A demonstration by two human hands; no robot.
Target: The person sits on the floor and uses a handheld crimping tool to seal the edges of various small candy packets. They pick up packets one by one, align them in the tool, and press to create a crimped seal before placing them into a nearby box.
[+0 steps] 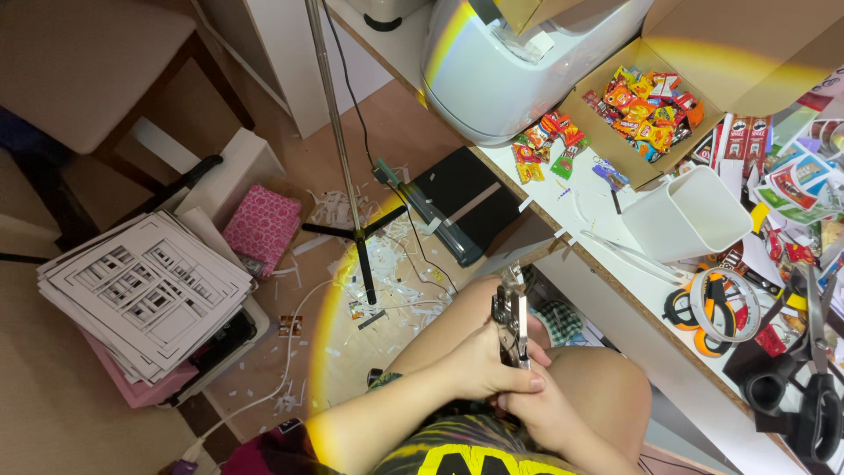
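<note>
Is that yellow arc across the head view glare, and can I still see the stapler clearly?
Head view: a yellow-rimmed lens-flare ring curves from the white appliance down past the left hand; wide-angle bending at the edges; the metal stapler, held by both hands with the right hand beneath, stays sharp.

The scene is bright and evenly lit by indoor light from above. A curved rainbow-tinted flare arcs from the top centre across the white appliance point(492, 70), down over the floor point(352, 290) to the left forearm, and a second faint band crosses the cardboard box point(747, 53). Shadows are soft, deepest under the table edge point(607, 273). Wide-angle distortion bends the metal pole point(338, 132) and the corners. Focus is sharp throughout, colours vivid.
</note>
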